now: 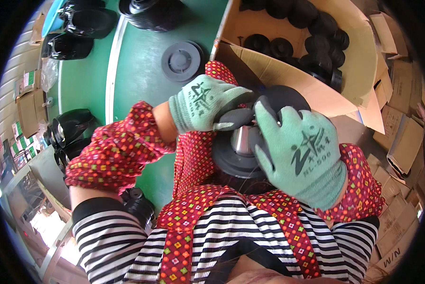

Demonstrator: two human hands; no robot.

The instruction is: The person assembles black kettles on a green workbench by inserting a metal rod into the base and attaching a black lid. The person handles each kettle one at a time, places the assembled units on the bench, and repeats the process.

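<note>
A black round disc-shaped part (229, 162) with a shiny metal cylinder (241, 141) at its middle is in front of my body, low over my lap. My left hand (210, 105), in a green glove with dark fingertips, has thumb and fingers pinched together just above the cylinder; what they hold is hidden. From the other side my right hand (302, 150), gloved alike, grips the disc part, its thumb beside the cylinder and its index finger stretched toward the left fingertips. Beyond both hands a second black disc (288, 98) shows partly, next to the carton.
An open cardboard carton (257, 70) at the far right holds several black round parts. On the green table (141, 61) lie a grey-black ribbed disc (180, 61) and a stack of black discs (153, 15). Glossy black domed parts (91, 21) stand at the left. Flattened cartons (397, 137) lean at the right.
</note>
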